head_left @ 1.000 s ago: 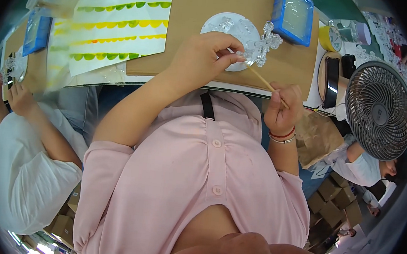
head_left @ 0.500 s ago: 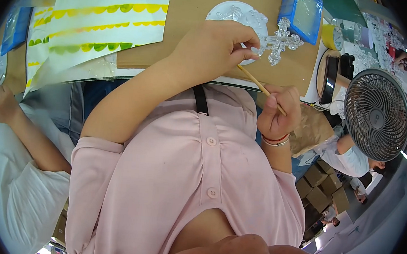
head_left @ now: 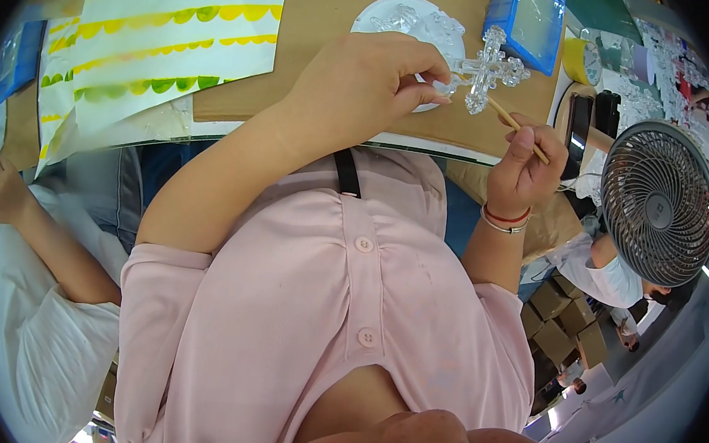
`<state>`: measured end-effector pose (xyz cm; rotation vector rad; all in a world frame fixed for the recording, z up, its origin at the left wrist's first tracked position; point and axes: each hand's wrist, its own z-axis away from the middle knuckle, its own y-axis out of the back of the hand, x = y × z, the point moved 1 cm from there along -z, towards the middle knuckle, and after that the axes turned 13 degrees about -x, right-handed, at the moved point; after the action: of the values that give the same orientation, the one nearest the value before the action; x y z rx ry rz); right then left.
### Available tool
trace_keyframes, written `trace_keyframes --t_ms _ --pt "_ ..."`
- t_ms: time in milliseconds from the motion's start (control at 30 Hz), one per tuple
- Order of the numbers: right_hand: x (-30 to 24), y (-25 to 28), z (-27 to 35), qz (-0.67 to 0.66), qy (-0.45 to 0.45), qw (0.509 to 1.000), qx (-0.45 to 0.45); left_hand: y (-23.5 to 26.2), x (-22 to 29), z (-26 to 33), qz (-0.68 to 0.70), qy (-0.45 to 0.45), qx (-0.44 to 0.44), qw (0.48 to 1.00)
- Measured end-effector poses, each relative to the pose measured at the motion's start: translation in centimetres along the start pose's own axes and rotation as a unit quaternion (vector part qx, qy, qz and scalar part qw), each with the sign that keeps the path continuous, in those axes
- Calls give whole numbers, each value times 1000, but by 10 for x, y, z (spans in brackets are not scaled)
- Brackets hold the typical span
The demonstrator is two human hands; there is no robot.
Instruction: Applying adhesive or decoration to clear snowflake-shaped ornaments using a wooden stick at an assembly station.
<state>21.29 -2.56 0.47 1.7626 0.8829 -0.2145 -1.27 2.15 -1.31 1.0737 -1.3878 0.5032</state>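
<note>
A clear, ornate cross (head_left: 484, 72) of plastic or glass extends from the closed fingertips of my left hand (head_left: 378, 86), over the edge of a round white plate (head_left: 368, 24). Small clear pieces (head_left: 404, 17) lie on that plate. My right hand (head_left: 527, 170) is closed around a thin wooden stick (head_left: 512, 124). The stick's far tip is at the cross's lower right side; whether it touches cannot be told. What the left fingertips pinch is partly hidden by the hand itself.
A blue-rimmed tray (head_left: 556, 37), a yellow tape roll (head_left: 582, 61) and a dark fan (head_left: 660, 204) stand at right. White paper with yellow and green scallops (head_left: 178, 33) covers the table's left. A co-worker's hand (head_left: 3, 190) is at far left. Cardboard boxes (head_left: 557, 342) sit behind at right.
My right hand has moved right and slightly up with the stick. Its tip has shifted from near my left fingertips to beside the cross. The left hand keeps almost the same place.
</note>
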Motion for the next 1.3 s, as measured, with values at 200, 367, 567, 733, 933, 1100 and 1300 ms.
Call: trace_keyframes --t_ms 200,367,567,733,933,1100,1300 --pt "-14 5 12 27 33 998 -44 1 1 0 -15 7 2 1000" --pt "-30 3 20 5 44 997 -64 2 2 0 -12 11 2 1000" --pt "-32 -1 20 -18 62 995 -75 0 4 0 -20 16 4 1000" --pt "-12 5 20 -21 13 999 -24 -2 5 1 -6 8 8 1000" --pt "17 4 -1 54 -32 998 15 0 5 0 4 18 7 1000" --pt "25 0 -13 -30 38 994 95 3 5 -4 -21 13 3 1000" --pt "16 20 8 45 100 959 259 20 15 -15 -85 -64 21 994"
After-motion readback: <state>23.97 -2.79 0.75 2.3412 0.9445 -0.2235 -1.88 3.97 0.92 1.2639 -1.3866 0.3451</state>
